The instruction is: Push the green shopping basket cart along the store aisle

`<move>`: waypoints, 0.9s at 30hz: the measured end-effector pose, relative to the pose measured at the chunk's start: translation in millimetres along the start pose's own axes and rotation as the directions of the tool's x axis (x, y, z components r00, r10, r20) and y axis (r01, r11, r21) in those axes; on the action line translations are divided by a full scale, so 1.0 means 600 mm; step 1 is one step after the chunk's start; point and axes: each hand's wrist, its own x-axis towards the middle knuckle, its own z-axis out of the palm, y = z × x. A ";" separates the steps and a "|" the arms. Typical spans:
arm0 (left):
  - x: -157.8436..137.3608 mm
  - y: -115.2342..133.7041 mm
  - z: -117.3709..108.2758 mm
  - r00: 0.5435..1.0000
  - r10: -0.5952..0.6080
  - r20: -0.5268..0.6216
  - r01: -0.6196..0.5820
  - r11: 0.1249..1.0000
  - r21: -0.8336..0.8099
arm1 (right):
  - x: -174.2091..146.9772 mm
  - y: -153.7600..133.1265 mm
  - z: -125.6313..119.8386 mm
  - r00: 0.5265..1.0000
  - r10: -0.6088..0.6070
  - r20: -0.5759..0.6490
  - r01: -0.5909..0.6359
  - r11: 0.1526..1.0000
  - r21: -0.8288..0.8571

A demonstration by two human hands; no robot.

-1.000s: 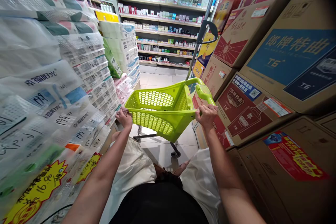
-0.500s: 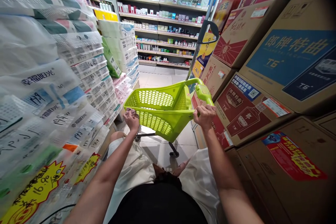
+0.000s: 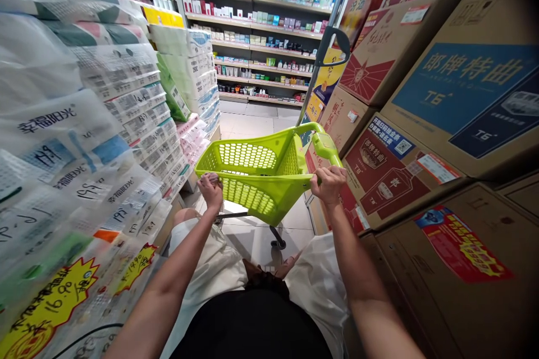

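Observation:
A lime-green shopping cart [image 3: 269, 190] with perforated basket walls stands sideways in front of me, its handle end to the right. My left hand [image 3: 211, 189] is closed over the rim at the basket's left end. At the other end, my right hand [image 3: 329, 184] wraps around the cart's corner, just below the green handle [image 3: 326, 147]. No goods show in the part of the basket I can see. Beneath it, a dark caster wheel [image 3: 278, 243] rests on the tiles near my feet.
Packs of tissue paper [image 3: 138, 106] are stacked high on the left, with yellow price signs [image 3: 54, 303]. Cardboard cartons [image 3: 463, 84] rise on the right. A metal pole with a dark loop handle [image 3: 333, 47] leans beside them. Shelves of small boxes [image 3: 261, 39] stand ahead across the tiled floor [image 3: 252, 120].
The view has shifted slightly, with the tissue stacks and cartons sliding a little left. Both hands keep their hold on the cart, which stays almost unmoved before me.

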 end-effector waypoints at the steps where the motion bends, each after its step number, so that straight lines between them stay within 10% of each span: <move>1: 0.001 -0.001 0.000 1.000 -0.022 -0.021 0.022 1.000 0.007 | 0.000 -0.001 -0.001 1.000 -0.003 -0.001 0.003 1.000 -0.004; 11: -0.008 0.013 0.029 0.994 -0.056 -0.093 0.055 0.998 -0.010 | 0.006 -0.011 -0.001 0.998 0.041 0.042 -0.042 0.999 0.028; 17: -0.088 0.073 0.063 0.975 0.192 0.113 -0.174 0.972 -0.156 | 0.008 -0.015 -0.001 0.999 0.030 0.030 -0.030 0.999 0.013; 22: -0.102 0.096 0.072 0.998 0.030 0.049 -0.021 0.984 -0.178 | 0.008 -0.027 -0.001 0.998 0.028 0.049 -0.029 0.999 0.031; 27: -0.142 0.128 0.092 0.964 0.241 0.110 -0.206 0.944 -0.257 | 0.007 -0.035 0.002 0.998 0.050 0.039 -0.052 0.997 0.049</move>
